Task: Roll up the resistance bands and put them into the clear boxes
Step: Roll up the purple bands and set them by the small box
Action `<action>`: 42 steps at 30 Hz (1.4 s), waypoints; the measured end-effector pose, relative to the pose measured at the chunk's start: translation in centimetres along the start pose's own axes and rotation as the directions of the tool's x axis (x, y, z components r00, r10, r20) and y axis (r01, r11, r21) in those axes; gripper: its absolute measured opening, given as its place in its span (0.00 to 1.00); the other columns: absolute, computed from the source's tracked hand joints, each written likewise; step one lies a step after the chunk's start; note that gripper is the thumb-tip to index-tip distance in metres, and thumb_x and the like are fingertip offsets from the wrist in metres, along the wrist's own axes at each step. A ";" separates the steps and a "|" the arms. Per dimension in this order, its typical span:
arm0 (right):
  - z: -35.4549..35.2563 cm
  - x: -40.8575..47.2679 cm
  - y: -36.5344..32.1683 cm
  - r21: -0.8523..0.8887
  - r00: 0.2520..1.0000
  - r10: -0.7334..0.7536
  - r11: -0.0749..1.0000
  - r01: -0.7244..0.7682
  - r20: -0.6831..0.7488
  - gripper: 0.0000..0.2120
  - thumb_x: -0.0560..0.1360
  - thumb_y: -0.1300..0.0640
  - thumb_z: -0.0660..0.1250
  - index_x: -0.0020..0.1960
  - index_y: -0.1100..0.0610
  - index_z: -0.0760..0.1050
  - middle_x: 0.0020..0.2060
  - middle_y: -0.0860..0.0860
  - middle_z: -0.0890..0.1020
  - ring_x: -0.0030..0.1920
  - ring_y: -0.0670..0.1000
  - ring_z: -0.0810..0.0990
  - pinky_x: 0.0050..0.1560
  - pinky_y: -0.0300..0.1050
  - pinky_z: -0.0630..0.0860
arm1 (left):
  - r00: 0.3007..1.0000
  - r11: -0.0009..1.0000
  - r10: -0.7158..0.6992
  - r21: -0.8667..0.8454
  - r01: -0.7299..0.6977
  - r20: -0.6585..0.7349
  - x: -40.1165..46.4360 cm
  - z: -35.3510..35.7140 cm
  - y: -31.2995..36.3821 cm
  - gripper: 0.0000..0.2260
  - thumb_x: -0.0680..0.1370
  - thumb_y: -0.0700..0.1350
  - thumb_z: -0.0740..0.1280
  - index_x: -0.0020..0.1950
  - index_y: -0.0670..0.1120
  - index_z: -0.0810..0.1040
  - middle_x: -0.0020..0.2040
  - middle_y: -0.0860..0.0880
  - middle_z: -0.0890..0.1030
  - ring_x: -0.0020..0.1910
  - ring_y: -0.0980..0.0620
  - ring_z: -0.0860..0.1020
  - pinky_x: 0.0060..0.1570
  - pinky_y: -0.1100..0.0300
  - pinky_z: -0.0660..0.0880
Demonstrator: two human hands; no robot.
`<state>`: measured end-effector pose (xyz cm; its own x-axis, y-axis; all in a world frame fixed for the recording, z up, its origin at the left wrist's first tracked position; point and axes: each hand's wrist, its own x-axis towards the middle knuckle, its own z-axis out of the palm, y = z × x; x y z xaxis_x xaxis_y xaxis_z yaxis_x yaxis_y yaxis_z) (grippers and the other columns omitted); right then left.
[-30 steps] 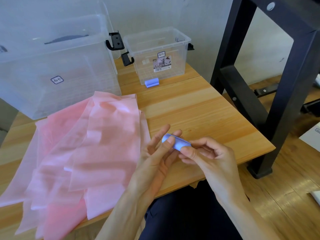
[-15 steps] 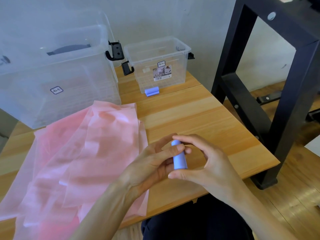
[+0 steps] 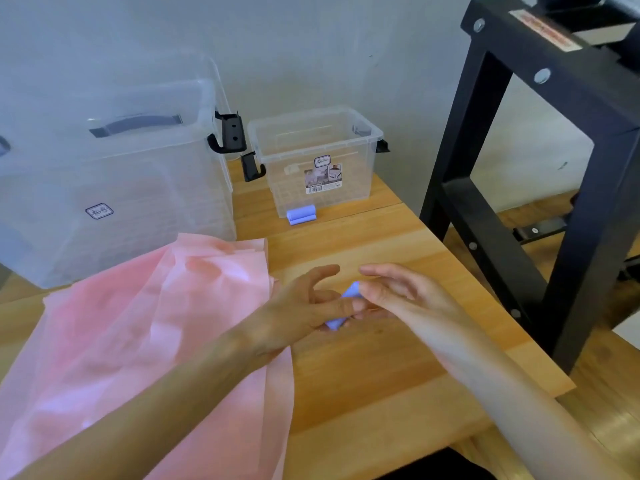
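Hands meet above the near middle of a wooden desk [image 3: 398, 382], sharing one small blue rolled band [image 3: 341, 308]. The left hand [image 3: 304, 310] pinches the roll between thumb and curled fingers, its index finger raised. The right hand [image 3: 398, 292] touches the roll's far end with its fingertips; its other fingers are loosely spread, and how firmly it grips cannot be told. The roll is tilted, and only its two ends show between the fingers.

Left of the hands, a heap of pink flat bands [image 3: 138, 334] covers the near left of the desk and runs under the left forearm. Farther back in the middle stands a small clear box [image 3: 311, 161], lid off, with a second blue roll [image 3: 301, 214] at its near wall; whether inside or just in front cannot be told. At far left is a large clear box [image 3: 114, 174]. A black metal frame [image 3: 554, 168] stands on the floor to the right.
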<state>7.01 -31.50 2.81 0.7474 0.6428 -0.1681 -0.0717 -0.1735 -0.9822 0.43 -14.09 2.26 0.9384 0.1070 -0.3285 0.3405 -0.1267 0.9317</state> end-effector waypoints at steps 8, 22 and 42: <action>-1.4 7.8 0.2 0.134 0.991 0.049 0.991 -0.033 -0.121 0.12 0.70 0.61 0.76 0.52 0.65 0.81 0.44 0.57 0.86 0.42 0.50 0.84 0.44 0.42 0.81 | 0.987 0.983 0.113 0.158 -0.094 -0.112 4.9 -3.0 1.2 0.25 0.71 0.43 0.77 0.67 0.48 0.74 0.52 0.48 0.83 0.44 0.57 0.83 0.47 0.68 0.78; -3.2 20.5 -0.9 0.329 0.939 0.164 0.942 -0.059 -0.303 0.10 0.71 0.72 0.73 0.51 0.70 0.78 0.43 0.61 0.82 0.41 0.56 0.83 0.40 0.42 0.83 | 0.879 0.976 0.202 0.159 -0.147 -0.432 12.3 -7.7 -0.1 0.08 0.75 0.36 0.71 0.52 0.44 0.79 0.41 0.49 0.84 0.36 0.50 0.84 0.41 0.57 0.81; -0.8 24.6 -0.9 -0.029 0.897 0.095 0.992 -0.119 -0.432 0.11 0.72 0.67 0.75 0.53 0.69 0.80 0.37 0.59 0.81 0.30 0.51 0.80 0.26 0.40 0.80 | 0.805 0.826 0.444 0.527 -0.199 -0.392 11.4 -9.5 -2.3 0.13 0.78 0.35 0.65 0.58 0.47 0.81 0.52 0.56 0.80 0.50 0.63 0.77 0.48 0.81 0.68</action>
<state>25.94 -16.15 -0.38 0.9490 0.2372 -0.2079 -0.1409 -0.2709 -0.9522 9.74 -3.19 -2.16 0.8843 0.4168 0.2105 0.1248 -0.6453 0.7536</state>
